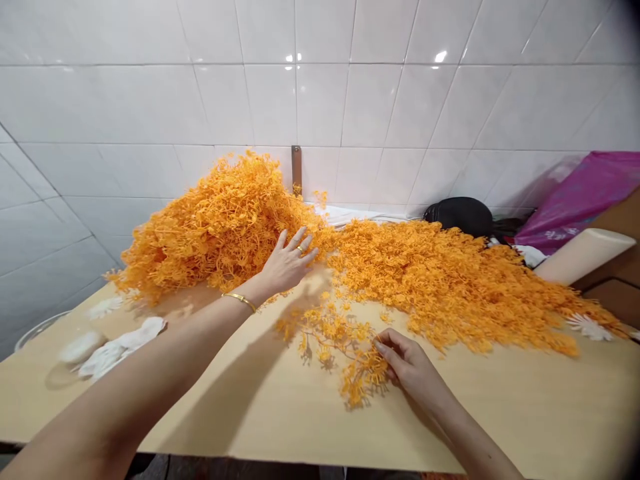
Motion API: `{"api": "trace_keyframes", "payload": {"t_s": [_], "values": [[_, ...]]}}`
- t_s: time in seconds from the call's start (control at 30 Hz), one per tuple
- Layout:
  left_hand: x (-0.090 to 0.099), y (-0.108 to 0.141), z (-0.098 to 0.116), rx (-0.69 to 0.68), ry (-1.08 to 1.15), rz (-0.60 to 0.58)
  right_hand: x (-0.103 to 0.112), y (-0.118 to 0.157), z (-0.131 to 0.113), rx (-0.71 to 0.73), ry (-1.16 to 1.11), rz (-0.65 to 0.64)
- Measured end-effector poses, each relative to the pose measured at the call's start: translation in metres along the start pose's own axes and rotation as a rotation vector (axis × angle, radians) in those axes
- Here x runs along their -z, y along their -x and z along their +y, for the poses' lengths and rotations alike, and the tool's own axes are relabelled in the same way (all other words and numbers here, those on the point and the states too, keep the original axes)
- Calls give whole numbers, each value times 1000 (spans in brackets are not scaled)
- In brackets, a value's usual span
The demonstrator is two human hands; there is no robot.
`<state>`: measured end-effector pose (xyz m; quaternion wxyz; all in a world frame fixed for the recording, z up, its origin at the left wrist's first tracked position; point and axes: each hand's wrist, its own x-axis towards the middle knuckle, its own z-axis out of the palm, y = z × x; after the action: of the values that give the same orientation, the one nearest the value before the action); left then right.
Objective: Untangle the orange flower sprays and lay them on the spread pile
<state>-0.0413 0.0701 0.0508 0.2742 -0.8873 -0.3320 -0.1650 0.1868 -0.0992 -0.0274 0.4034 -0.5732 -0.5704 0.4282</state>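
Note:
My right hand (406, 363) pinches an orange artificial flower sprig (345, 340) between thumb and fingers, just above the front of the table. The sprig's thin branches spread to the left of that hand. With fingers spread, my left hand (289, 259) reaches to the right edge of a tall heap of orange sprigs (215, 227). Whether its fingertips touch the heap I cannot tell. A gold bracelet (240, 301) circles the left wrist. To the right lies a wide, flatter pile of the same orange sprigs (440, 280).
A white cloth (125, 347) and a round whitish object (81, 347) lie at the left. White flower-like pieces (590, 327) sit at the right. Behind the piles are a black case (459, 216), a purple bag (575, 197) and a cream tube-like object (587, 257). A tiled wall (320, 100) closes off the back.

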Motion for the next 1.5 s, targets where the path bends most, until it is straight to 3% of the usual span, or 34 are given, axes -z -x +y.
{"api": "trace_keyframes", "payload": {"t_s": [0.1,0.2,0.67,1.03,1.2,1.3,1.5], "values": [[-32,2,-10,131,-46,-91,-3,2,2,6,-39,24],[-50,3,-24,212,-62,-120,-5,3,3,45,40,83],[-79,-12,-54,286,-120,-1,-14,-2,21,122,79,226],[-79,-6,-72,350,-114,-60,-8,2,16,21,-50,168],[-74,-7,-62,318,-89,-127,-4,2,9,15,-78,192],[-59,-4,-48,270,-78,-164,-5,3,5,1,-99,250],[-11,11,-19,100,-6,-189,-6,5,3,15,-71,301]]}}
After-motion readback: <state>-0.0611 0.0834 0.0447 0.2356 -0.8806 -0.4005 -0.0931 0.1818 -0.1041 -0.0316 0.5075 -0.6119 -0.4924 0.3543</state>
